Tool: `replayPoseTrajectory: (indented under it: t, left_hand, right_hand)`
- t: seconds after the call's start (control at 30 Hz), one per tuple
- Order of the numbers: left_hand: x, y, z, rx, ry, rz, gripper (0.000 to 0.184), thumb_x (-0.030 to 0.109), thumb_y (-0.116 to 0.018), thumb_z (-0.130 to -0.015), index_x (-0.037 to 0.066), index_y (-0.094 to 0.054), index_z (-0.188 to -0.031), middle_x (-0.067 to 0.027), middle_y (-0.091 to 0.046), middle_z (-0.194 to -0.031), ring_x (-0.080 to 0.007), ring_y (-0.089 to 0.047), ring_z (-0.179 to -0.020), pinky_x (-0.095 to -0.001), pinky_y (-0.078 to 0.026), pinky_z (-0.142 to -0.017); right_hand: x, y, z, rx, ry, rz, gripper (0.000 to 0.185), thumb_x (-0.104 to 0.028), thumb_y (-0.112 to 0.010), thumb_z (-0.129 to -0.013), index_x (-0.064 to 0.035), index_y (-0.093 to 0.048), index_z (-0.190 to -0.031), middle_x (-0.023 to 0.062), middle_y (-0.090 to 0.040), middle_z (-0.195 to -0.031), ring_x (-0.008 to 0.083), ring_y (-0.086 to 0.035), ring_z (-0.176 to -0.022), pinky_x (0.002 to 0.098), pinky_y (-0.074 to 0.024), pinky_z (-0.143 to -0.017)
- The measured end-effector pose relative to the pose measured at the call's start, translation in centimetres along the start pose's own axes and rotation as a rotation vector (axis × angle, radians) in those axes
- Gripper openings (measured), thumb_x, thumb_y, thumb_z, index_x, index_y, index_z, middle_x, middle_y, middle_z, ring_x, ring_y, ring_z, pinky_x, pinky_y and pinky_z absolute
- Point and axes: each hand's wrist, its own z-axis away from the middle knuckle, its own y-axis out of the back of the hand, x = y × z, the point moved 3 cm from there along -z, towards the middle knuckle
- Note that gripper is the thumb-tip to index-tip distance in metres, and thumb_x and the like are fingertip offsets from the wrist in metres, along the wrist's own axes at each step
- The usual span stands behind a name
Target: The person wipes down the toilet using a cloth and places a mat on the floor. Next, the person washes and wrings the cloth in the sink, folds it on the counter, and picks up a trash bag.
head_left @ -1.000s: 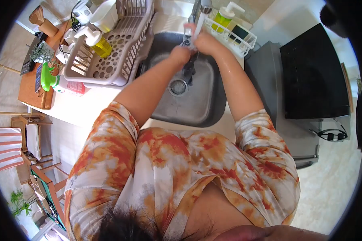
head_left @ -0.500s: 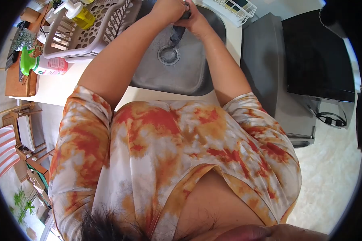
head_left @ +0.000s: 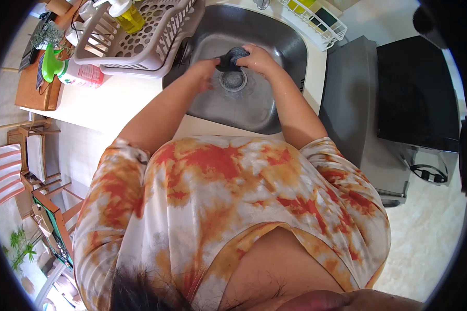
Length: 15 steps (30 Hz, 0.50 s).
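A dark grey-black wet cloth (head_left: 232, 59), small and sock-like, is stretched between my two hands over the sink. My right hand (head_left: 257, 58) grips its right end, fingers curled onto the fabric. On the other side, my left hand (head_left: 203, 73) pinches the left end near the thumb, while its lower fingers are blurred by motion. Below the cloth is the round drain (head_left: 233, 81) of the steel sink (head_left: 244, 111), with a wet sheen around it. What exactly the cloth is, I cannot tell for sure.
Left of the sink stands a plastic dish rack (head_left: 135, 65) with a yellow soap pump bottle (head_left: 127, 16). A spray bottle (head_left: 78, 72) is beside it. A white wire caddy (head_left: 316, 23) sits behind right; a grey appliance (head_left: 350, 98) is at the right.
Both hands have come lower and nearer to me, with the cloth. It hung down from the close-together hands before; now it is bunched and spans between them, the hands farther apart.
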Motion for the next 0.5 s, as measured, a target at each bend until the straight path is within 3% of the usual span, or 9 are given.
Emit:
replayPoseTrajectory:
  t: [0.03, 0.1, 0.2, 0.3, 0.33, 0.4, 0.43, 0.47, 0.5]
  left_hand:
    - [0.2, -0.7, 0.2, 0.0, -0.002, 0.008, 0.058, 0.044, -0.051, -0.092, 0.003, -0.045, -0.133, -0.0206, -0.046, -0.135, -0.0341, -0.047, -0.122, -0.0464, -0.041, -0.099]
    - [-0.1, -2.8, 0.2, -0.445, 0.411, 0.558, 0.055, 0.044, -0.054, -0.091, 0.0, -0.051, -0.124, -0.0211, -0.053, -0.126, -0.034, -0.053, -0.117, -0.0509, -0.042, -0.1]
    - [-0.3, -2.3, -1.6, -0.603, 0.237, 0.71, 0.036, 0.032, -0.055, -0.092, 0.003, -0.054, -0.114, -0.0176, -0.061, -0.114, -0.0356, -0.06, -0.103, -0.0567, -0.044, -0.096]
    - [-0.4, -1.7, -2.5, -0.626, 0.187, 0.625, 0.029, 0.03, -0.059, -0.09, 0.005, -0.057, -0.105, -0.0148, -0.062, -0.105, -0.0336, -0.063, -0.095, -0.0544, -0.047, -0.091]
    - [-0.7, -1.4, -2.5, -0.614, 0.18, 0.545, 0.04, 0.039, -0.063, -0.087, 0.005, -0.058, -0.106, -0.0121, -0.064, -0.103, -0.029, -0.063, -0.094, -0.0506, -0.049, -0.089]
    - [-0.4, -0.8, 0.1, -0.697, 0.231, 0.524, 0.038, 0.037, -0.064, -0.086, 0.006, -0.059, -0.107, -0.0111, -0.064, -0.1, -0.0275, -0.062, -0.093, -0.0502, -0.049, -0.089]
    - [-0.4, -0.6, 1.0, -0.782, 0.279, 0.503, 0.037, 0.036, -0.066, -0.085, 0.007, -0.059, -0.107, -0.0101, -0.064, -0.098, -0.0261, -0.061, -0.092, -0.0499, -0.049, -0.089]
    - [-0.6, -0.5, 0.9, -0.779, 0.28, 0.502, 0.037, 0.036, -0.066, -0.085, 0.007, -0.059, -0.107, -0.0101, -0.064, -0.098, -0.0261, -0.061, -0.092, -0.0499, -0.049, -0.089]
    - [-0.9, -0.8, 1.1, -0.995, 0.323, 0.439, 0.035, 0.032, -0.067, -0.084, 0.008, -0.058, -0.109, -0.0098, -0.064, -0.099, -0.0244, -0.06, -0.09, -0.0496, -0.048, -0.089]
  right_hand:
    - [-0.6, -0.4, 0.3, -0.054, 0.031, -0.012, 0.052, -0.023, -0.075, -0.064, -0.0003, -0.063, -0.109, 0.0135, -0.058, -0.116, 0.0245, -0.057, -0.103, 0.0319, -0.0443, -0.091]
    - [-2.0, -0.9, 1.5, -0.111, 0.065, -0.019, 0.05, -0.021, -0.075, -0.063, 0.0004, -0.063, -0.107, 0.014, -0.056, -0.117, 0.0249, -0.056, -0.105, 0.032, -0.0441, -0.092]
    - [-3.9, -2.2, 4.2, -0.196, 0.521, 0.014, 0.057, -0.014, -0.075, -0.057, 0.0022, -0.06, -0.11, 0.0176, -0.055, -0.116, 0.0304, -0.055, -0.108, 0.0319, -0.0438, -0.094]
    - [-4.5, -1.4, 6.4, -0.379, 0.538, -0.117, 0.056, -0.012, -0.076, -0.06, 0.0028, -0.059, -0.111, 0.013, -0.056, -0.115, 0.0271, -0.055, -0.107, 0.0311, -0.0426, -0.095]
    - [-4.2, -1.1, 6.6, -0.381, 0.535, -0.119, 0.056, -0.012, -0.076, -0.06, 0.0028, -0.059, -0.111, 0.013, -0.056, -0.115, 0.0271, -0.055, -0.107, 0.0311, -0.0426, -0.095]
    - [-3.0, -0.3, 6.4, -0.456, 0.338, -0.673, 0.049, -0.019, -0.077, -0.071, 0.0003, -0.059, -0.113, 0.008, -0.057, -0.116, 0.0222, -0.056, -0.105, 0.0323, -0.0421, -0.096]
    - [-2.5, -0.2, 6.0, -0.458, 0.339, -0.676, 0.049, -0.019, -0.077, -0.071, 0.0003, -0.059, -0.113, 0.008, -0.057, -0.116, 0.0222, -0.056, -0.105, 0.0323, -0.0421, -0.096]
    - [-1.3, -0.2, 4.9, -0.406, 0.193, -0.937, 0.048, -0.026, -0.075, -0.076, -0.0016, -0.059, -0.114, 0.0066, -0.057, -0.117, 0.0204, -0.056, -0.104, 0.0327, -0.0418, -0.096]
    - [-0.3, -0.3, 3.9, -0.344, 0.038, -1.191, 0.047, -0.033, -0.073, -0.081, -0.0036, -0.059, -0.115, 0.0053, -0.057, -0.117, 0.0185, -0.056, -0.103, 0.0331, -0.0415, -0.096]
